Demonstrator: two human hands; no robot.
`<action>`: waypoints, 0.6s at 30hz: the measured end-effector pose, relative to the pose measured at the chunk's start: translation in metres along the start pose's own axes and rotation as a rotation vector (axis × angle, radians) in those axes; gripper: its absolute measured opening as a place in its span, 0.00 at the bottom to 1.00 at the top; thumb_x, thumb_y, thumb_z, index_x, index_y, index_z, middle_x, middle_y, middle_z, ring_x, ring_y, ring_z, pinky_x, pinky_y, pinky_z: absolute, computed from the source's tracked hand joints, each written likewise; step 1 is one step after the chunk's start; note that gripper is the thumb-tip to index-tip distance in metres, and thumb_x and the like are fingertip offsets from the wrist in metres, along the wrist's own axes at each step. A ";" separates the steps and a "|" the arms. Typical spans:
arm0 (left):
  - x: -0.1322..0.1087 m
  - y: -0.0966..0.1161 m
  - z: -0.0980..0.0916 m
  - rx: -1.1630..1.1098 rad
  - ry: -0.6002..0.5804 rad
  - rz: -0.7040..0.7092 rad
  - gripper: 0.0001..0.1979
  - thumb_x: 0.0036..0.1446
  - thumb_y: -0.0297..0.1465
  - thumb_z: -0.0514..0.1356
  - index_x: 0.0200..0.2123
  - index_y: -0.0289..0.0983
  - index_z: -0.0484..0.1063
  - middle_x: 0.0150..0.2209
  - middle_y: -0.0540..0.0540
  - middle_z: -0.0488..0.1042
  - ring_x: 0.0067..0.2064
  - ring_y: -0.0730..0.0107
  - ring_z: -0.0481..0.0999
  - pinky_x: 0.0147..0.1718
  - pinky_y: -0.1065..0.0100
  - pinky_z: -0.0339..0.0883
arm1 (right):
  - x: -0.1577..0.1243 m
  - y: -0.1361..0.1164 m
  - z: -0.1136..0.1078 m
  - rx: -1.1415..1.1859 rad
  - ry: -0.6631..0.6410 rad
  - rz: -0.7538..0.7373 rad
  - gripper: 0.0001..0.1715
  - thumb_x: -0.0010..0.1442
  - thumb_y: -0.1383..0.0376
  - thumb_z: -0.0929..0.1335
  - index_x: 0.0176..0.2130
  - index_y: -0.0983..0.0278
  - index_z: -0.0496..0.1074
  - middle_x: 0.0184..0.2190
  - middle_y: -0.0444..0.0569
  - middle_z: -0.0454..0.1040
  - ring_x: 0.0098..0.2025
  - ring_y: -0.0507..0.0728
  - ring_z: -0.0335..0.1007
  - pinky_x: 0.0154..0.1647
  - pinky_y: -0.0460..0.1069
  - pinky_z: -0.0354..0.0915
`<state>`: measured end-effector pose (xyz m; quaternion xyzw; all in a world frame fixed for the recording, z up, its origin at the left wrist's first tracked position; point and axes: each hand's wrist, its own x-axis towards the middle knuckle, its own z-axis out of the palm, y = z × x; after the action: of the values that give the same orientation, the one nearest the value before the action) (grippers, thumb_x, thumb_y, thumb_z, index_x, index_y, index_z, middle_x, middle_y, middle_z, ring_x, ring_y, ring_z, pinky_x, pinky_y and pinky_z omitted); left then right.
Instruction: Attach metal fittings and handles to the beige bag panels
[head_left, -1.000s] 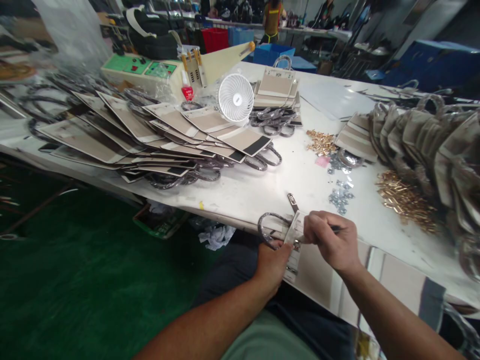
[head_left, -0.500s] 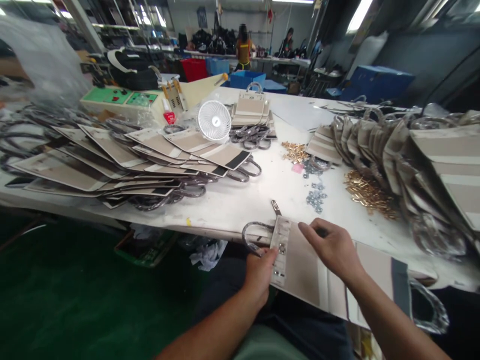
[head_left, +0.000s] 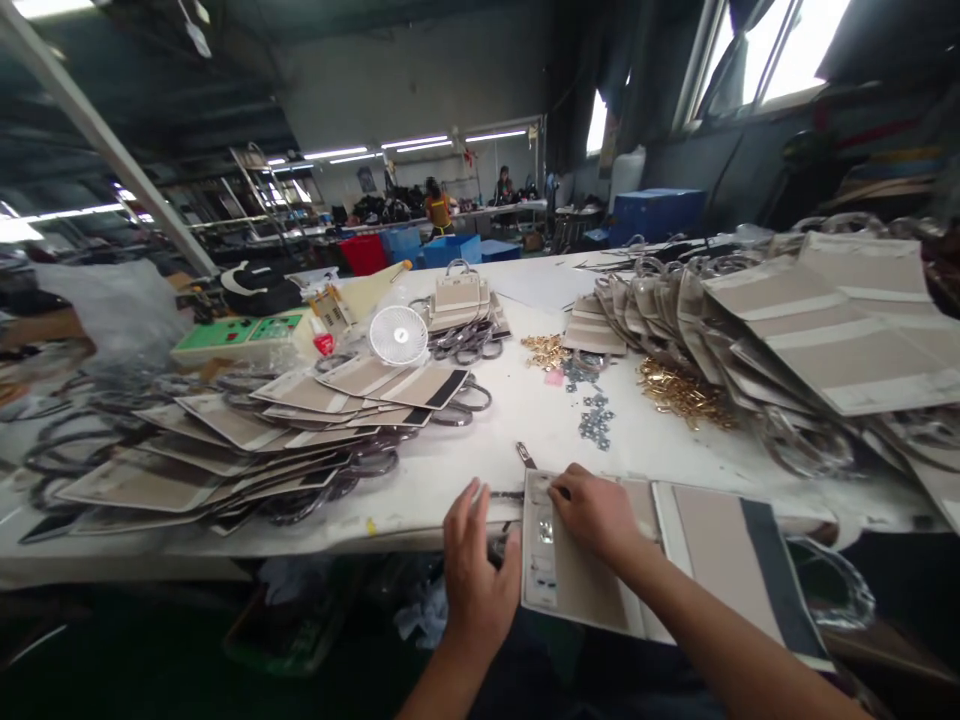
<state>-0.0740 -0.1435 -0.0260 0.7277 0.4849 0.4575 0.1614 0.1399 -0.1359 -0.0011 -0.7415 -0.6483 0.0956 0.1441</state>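
Because the flat, beige, white-trimmed panel [head_left: 709, 535] overhangs the white tabletop's [head_left: 487, 440] near edge, it could slip lapward should your right hand [head_left: 598, 515], fingers curled over it, grip indiscernible, slacken while your left hand's [head_left: 480, 575] fingers stand spread beside it.

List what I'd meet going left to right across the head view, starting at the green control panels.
Green control panels, small red-and-white bottle, white fan, left hand, right hand, nearer gold-coloured pile, low clear-wrapped handle.
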 end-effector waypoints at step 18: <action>0.049 -0.015 0.021 0.381 -0.571 0.353 0.26 0.68 0.41 0.62 0.66 0.42 0.69 0.64 0.40 0.72 0.63 0.51 0.71 0.63 0.47 0.66 | -0.006 -0.008 0.018 -0.039 0.066 -0.025 0.11 0.71 0.66 0.65 0.39 0.59 0.77 0.43 0.47 0.78 0.38 0.56 0.78 0.33 0.50 0.57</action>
<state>-0.0598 -0.0902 -0.0218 0.9150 0.3641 0.1589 0.0707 0.1257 -0.1389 -0.0159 -0.7387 -0.6542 0.0564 0.1523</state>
